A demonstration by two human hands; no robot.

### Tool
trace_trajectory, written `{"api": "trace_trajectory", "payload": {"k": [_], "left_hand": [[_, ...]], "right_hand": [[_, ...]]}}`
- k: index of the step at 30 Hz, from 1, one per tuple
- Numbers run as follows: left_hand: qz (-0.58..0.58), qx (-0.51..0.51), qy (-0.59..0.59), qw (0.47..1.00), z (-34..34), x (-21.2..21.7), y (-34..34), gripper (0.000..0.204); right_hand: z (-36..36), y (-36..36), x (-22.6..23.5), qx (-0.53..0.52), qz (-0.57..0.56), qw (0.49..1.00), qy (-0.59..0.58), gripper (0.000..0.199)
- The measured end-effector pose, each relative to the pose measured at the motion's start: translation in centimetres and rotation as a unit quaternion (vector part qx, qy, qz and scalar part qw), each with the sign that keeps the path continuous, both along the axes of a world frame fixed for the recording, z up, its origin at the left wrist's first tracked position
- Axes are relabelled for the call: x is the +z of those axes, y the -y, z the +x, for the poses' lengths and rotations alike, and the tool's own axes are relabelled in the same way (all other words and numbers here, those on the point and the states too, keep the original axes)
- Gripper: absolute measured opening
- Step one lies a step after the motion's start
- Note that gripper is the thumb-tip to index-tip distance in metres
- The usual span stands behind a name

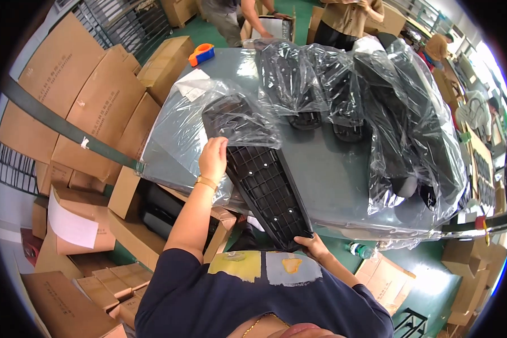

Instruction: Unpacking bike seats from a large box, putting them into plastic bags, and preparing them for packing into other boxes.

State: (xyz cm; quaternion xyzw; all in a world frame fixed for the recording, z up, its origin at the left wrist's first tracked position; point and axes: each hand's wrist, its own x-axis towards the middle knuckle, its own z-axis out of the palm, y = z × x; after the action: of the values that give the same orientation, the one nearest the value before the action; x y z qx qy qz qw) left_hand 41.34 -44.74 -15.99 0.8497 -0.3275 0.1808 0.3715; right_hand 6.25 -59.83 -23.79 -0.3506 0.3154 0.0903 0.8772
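Note:
A long black plastic panel (pixel 267 194), its ribbed grid side up, slants from the table's middle toward my body. Its far part lies inside a clear plastic bag (pixel 245 121), and the near part is bare. At the bag's mouth, my left hand (pixel 214 160) is closed on the panel's left edge; whether it also pinches the film is hard to make out. My right hand (pixel 312 247) grips the panel's near end, close to my shirt. Several similar black parts in clear bags (pixel 298 73) lie on the table's far side and right.
An orange and blue tape dispenser (pixel 201 54) sits at the far left of the grey table (pixel 338 180). Cardboard boxes (pixel 98 101) stack up on the left. An open carton (pixel 135 225) stands beside me. Two people work beyond the table. A bottle (pixel 361 250) is on the floor.

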Motion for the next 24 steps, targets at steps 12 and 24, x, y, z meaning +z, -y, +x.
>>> {"api": "trace_trajectory", "payload": {"k": [12, 24], "left_hand": [[0.186, -0.372, -0.103, 0.904, -20.6, 5.1, 5.8, 0.016], [0.219, -0.146, 0.212, 0.941, -8.0, 11.8, -3.0, 0.074]], "right_hand": [[1.7, -0.3, 3.1, -0.066, -0.003, 0.991, 0.120, 0.037], [4.2, 7.8, 16.0, 0.047, -0.110, 0.980, 0.161, 0.042]]}}
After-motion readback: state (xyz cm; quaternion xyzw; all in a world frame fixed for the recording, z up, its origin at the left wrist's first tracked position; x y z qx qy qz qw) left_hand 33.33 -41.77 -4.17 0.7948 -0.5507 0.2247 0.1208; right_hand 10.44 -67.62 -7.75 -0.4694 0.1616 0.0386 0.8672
